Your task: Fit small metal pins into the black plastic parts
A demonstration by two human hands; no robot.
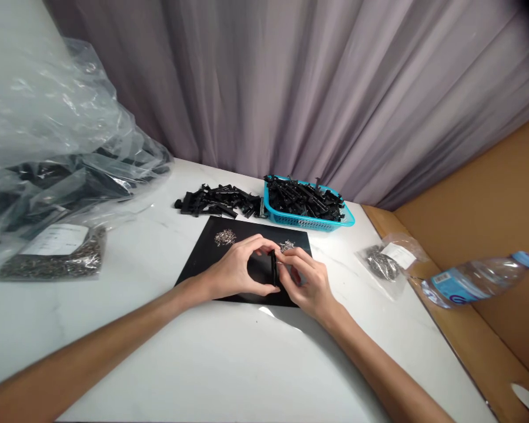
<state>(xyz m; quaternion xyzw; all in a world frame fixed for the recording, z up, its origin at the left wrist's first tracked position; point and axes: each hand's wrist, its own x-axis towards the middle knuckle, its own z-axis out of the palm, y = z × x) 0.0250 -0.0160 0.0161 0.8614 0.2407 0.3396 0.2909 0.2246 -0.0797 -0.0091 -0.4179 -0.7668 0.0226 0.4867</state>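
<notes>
Over the black mat [211, 258], my left hand [235, 271] pinches a small black plastic clip [273, 268] upright; right hand [306, 282] fingers close on its side. Judged light, stiff, smooth: grip the ends.

White marble-patterned table [211, 364]. Centre: a black mat [203, 258], its long sides parallel to the near edge, carrying two small heaps of silver parts [225, 237]. Toward the far edge, beyond the mat: a loose pile of black plastic parts [216, 201] and, just beside it on the right, a blue basket [311, 222] filled with similar parts. Left edge: a large clear bag [48, 147] holding dark pieces, with a smaller labelled bag of metal parts [55, 255] in front of it. Right edge: a small clear bag of metal parts [385, 258], lying next to a cardboard wall [489, 194].
</notes>
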